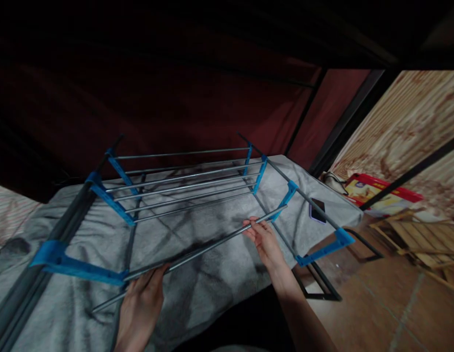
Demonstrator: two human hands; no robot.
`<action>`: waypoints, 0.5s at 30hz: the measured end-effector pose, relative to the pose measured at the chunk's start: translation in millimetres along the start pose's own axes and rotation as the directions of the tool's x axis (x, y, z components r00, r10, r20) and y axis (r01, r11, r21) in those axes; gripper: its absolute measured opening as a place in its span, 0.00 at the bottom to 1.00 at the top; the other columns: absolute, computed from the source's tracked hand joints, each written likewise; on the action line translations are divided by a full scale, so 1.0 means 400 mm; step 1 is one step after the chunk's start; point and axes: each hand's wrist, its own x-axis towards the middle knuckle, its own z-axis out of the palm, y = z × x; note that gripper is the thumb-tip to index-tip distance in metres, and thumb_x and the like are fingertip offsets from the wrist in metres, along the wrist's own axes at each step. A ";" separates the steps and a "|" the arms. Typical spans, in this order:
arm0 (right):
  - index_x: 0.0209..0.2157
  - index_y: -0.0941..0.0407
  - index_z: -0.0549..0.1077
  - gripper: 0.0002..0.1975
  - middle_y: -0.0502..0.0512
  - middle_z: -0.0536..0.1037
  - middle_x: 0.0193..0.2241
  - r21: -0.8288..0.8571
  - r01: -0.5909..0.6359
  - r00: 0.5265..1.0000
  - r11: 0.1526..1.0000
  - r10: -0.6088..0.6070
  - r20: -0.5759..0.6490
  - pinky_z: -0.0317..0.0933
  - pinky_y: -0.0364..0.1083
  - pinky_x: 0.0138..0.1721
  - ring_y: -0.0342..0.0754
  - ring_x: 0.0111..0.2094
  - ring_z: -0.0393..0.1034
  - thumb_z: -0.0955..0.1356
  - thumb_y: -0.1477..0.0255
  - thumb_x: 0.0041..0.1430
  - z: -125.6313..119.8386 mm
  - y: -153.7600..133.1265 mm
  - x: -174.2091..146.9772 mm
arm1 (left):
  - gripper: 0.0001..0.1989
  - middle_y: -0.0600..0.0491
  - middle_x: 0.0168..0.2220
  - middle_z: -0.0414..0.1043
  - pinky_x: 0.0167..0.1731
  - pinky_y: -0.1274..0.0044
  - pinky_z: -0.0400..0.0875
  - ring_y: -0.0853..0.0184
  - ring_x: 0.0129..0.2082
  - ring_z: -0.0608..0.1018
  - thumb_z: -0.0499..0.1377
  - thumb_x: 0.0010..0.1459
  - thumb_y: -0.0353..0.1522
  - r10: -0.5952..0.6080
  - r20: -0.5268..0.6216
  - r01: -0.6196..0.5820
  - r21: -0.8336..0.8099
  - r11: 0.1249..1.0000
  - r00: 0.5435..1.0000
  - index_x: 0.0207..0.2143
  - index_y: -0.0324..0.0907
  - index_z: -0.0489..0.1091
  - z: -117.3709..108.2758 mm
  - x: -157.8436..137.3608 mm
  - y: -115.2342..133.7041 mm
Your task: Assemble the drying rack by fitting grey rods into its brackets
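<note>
Nearest, my bare left hand (143, 299) and right hand (263, 238) close on one slim grey metal rod (215, 244), well apart, seemingly for balance.

From where I stand, this looks like a home: plush grey blanket (219, 288) across mid-frame, patterned cloth (428, 117) at upper right, tiled floor (388, 308) at lower right.

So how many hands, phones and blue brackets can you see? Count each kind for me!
Hands, left hand and right hand: 2
Phone: 1
Blue brackets in view: 7
Total: 10
</note>
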 end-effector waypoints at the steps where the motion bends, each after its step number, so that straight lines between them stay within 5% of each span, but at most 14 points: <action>1: 0.35 0.54 0.75 0.14 0.54 0.81 0.35 0.000 -0.011 1.000 1.000 0.011 -0.008 0.71 0.48 0.44 0.48 0.38 0.76 0.76 0.66 0.47 -0.017 0.012 0.001 | 0.19 0.50 0.46 0.78 0.43 0.69 0.72 0.60 0.41 0.78 0.48 0.60 0.29 -0.002 0.037 0.001 0.012 1.000 0.999 0.50 0.45 0.71 0.005 -0.005 0.006; 8: 0.29 0.52 0.73 0.08 0.51 0.80 0.32 -0.046 -0.112 0.987 0.993 0.106 -0.117 0.69 0.54 0.48 0.51 0.40 0.76 0.73 0.67 0.45 -0.155 0.113 0.008 | 0.26 0.50 0.44 0.78 0.46 0.70 0.71 0.63 0.43 0.78 0.45 0.54 0.23 -0.006 0.327 0.017 -0.032 0.999 0.945 0.52 0.43 0.71 0.056 -0.035 0.061; 15: 0.30 0.52 0.73 0.09 0.53 0.81 0.34 -0.034 -0.203 0.973 0.979 0.198 -0.119 0.67 0.56 0.50 0.52 0.41 0.76 0.73 0.69 0.44 -0.209 0.173 0.019 | 0.20 0.49 0.45 0.76 0.47 0.69 0.69 0.61 0.45 0.76 0.45 0.64 0.31 -0.014 0.281 0.026 -0.037 0.999 0.960 0.53 0.43 0.70 0.103 -0.044 0.085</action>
